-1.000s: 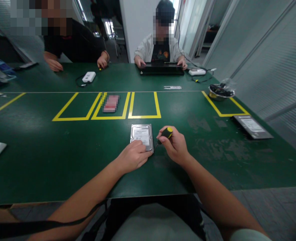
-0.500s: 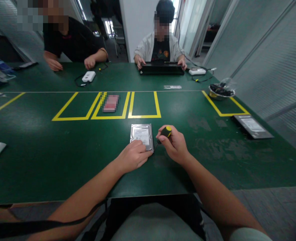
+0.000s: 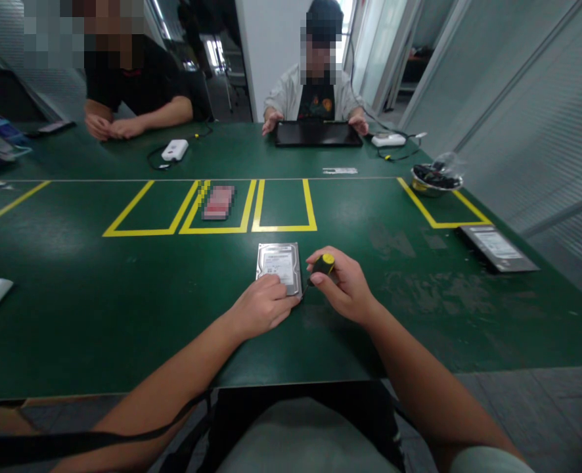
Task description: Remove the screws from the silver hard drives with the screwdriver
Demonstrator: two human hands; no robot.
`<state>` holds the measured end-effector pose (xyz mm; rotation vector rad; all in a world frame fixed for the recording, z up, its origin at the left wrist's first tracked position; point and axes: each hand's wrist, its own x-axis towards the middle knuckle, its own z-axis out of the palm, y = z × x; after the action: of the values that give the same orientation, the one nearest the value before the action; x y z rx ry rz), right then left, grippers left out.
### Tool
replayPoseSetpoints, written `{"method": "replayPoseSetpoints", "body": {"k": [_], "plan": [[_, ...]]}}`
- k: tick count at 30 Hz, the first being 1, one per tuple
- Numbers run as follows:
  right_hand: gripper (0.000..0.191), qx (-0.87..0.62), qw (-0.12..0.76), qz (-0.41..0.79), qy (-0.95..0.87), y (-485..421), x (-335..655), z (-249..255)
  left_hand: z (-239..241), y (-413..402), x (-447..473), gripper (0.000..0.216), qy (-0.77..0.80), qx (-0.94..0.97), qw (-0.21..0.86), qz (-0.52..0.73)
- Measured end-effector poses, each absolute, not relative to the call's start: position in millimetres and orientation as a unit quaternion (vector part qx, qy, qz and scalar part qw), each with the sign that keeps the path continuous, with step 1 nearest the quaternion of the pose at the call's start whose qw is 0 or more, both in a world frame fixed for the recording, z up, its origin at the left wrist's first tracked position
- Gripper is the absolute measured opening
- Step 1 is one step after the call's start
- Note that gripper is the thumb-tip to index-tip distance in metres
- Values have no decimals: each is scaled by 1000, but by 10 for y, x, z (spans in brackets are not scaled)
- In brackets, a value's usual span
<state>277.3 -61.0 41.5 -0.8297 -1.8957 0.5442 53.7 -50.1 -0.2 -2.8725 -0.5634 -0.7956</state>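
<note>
A silver hard drive (image 3: 278,259) with a white label lies flat on the green table, label up. My left hand (image 3: 265,303) is closed over its near end, fingers pressed on the drive. My right hand (image 3: 344,284) grips a screwdriver (image 3: 324,264) with a black and yellow handle. The screwdriver leans, and its thin shaft runs down to the drive's near right corner. What the tip touches there is too small to make out.
Yellow tape outlines (image 3: 284,229) mark the table beyond the drive, one around a pixelated red item (image 3: 219,202). At the right are another hard drive (image 3: 500,248) and a metal bowl (image 3: 436,180) of dark parts. Two people sit opposite, one at a black flat panel (image 3: 319,134).
The screwdriver handle and my right fingers have shifted slightly down. My left hand and the drive stay put. Across the table, one person's hands came together and the other's panel tipped back.
</note>
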Motion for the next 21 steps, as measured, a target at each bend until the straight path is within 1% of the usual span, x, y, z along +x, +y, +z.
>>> {"method": "replayPoseSetpoints", "body": {"k": [6,10,13,16,21], "plan": [[26,-330,460,218,-795,-621,2776,435,-21,-497,541,17,-183,-944,53,-270],[41,-341,453,235,-789,-646,2787,429,-13,-499,545,15,-179,-942,56,-277],[52,-333,468,232,-785,-655,2791,400,-6,-499,546,16,-177,-942,55,-279],[50,-309,483,209,-792,-655,2786,386,-12,-498,545,15,-178,-941,53,-282],[39,-280,504,210,-790,-670,2768,510,-46,-497,541,15,-191,-942,55,-270]]}}
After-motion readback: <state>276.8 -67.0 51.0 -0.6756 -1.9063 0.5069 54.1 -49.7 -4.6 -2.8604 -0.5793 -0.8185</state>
